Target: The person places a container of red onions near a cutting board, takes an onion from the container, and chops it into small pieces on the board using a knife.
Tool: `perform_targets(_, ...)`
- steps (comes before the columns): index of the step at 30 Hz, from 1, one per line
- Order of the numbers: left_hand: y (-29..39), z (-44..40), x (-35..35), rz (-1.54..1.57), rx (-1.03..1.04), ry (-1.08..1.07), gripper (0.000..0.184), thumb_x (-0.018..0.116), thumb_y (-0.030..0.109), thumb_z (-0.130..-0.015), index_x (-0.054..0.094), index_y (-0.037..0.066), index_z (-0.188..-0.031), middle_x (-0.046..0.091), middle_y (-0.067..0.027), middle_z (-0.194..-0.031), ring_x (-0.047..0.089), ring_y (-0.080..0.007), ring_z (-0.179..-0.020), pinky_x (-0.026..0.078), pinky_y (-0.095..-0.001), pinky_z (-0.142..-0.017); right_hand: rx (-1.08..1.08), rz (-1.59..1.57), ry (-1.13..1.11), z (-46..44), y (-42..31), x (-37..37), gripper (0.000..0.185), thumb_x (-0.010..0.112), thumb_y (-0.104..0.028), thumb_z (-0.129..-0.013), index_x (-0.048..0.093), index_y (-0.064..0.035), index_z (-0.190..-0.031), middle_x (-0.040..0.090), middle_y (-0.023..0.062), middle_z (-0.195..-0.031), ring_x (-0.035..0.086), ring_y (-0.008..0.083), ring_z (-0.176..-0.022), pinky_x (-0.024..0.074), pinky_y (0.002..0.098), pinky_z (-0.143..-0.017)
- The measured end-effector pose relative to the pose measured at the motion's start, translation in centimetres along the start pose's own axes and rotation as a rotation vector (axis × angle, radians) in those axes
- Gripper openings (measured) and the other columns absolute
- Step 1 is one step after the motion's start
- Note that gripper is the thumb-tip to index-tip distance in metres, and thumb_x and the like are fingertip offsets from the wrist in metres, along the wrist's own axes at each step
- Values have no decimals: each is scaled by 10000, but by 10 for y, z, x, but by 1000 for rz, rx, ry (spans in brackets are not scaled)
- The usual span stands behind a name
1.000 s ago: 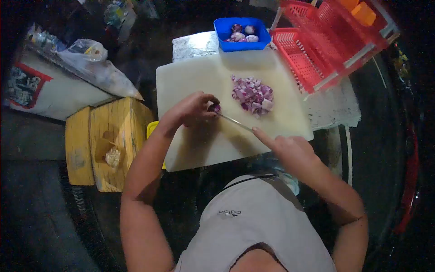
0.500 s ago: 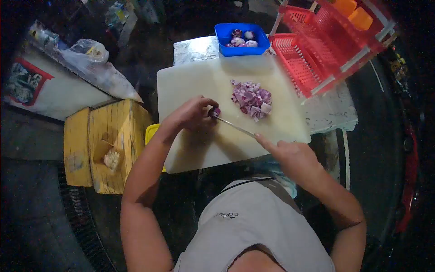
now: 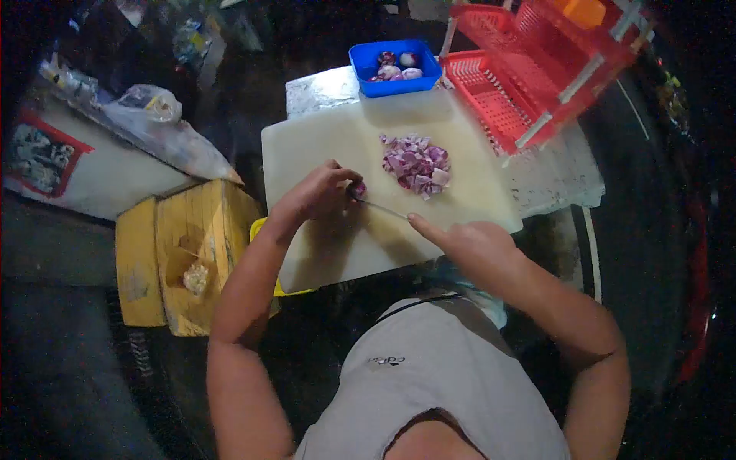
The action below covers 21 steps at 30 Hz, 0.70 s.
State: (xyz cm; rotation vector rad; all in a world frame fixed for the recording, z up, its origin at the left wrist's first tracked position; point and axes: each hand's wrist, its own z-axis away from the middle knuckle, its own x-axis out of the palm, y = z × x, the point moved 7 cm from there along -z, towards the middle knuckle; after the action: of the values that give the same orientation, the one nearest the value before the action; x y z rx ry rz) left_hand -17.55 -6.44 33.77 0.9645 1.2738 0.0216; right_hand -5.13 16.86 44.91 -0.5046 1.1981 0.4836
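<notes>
On a white cutting board (image 3: 307, 149) my left hand (image 3: 326, 190) is closed around a small purple onion (image 3: 357, 188), mostly hidden by the fingers. My right hand (image 3: 469, 244) grips a knife (image 3: 387, 210), its forefinger stretched along the blade's back. The tip end of the blade reaches the onion beside my left fingertips. A heap of chopped purple onion (image 3: 416, 164) lies on the board beyond the knife. Behind the board stands a blue tub (image 3: 399, 87) holding several peeled onions (image 3: 389, 72).
A red plastic rack (image 3: 498, 103) stands at the back right. To the left are a yellow wooden crate (image 3: 230, 230) with a small container of pale pieces (image 3: 195, 279) on it, and a plastic bag (image 3: 153, 107). Something yellow (image 3: 258, 226) shows under the board's left edge.
The view has shifted slightly. The knife and my right hand have come a little nearer my left hand, which still holds the onion. The chopped heap looks the same.
</notes>
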Motion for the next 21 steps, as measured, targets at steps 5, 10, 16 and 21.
perform_targets(5, 2, -1, 1, -63, 24, 8, 479, 834, 114, -767, 706, 97, -1229, 644, -177, -1110, 648, -322, -1002, 539, -385, -876, -37, 3, 42, 4, 9, -7, 756, 609, -37, -844, 397, -206, -1549, 684, 134, -761, 703, 357, -732, 537, 494, -621)
perform_targets(10, 18, 9, -7, -6, 30, 32, 546, 868, 151, -734, 698, 107, -1251, 647, -172, -1117, 648, -330, -1021, 543, -388, -906, -10, -17, 85, 20, 8, -4, 744, 598, -53, -859, 387, -203, -1557, 680, 124, -766, 703, 339, -705, 551, 483, -616)
perform_targets(16, 11, 6, -4, 20, -33, -6, 582, 834, 59, -693, 686, 101, -1254, 646, -174, -1128, 647, -351, -1042, 543, -396, -917, -48, 48, 121, 22, 0, 6, 742, 574, -61, -889, 348, -207, -1581, 668, 118, -760, 708, 314, -682, 567, 454, -597)
perform_targets(21, -1, 2, 2, 19, 9, 3, 577, 897, 193, -704, 705, 103, -1241, 632, -193, -1131, 643, -364, -1033, 542, -408, -919, -50, 72, 107, 21, -4, 8, 763, 586, -71, -887, 329, -205, -1592, 662, 114, -761, 706, 307, -673, 567, 445, -592)
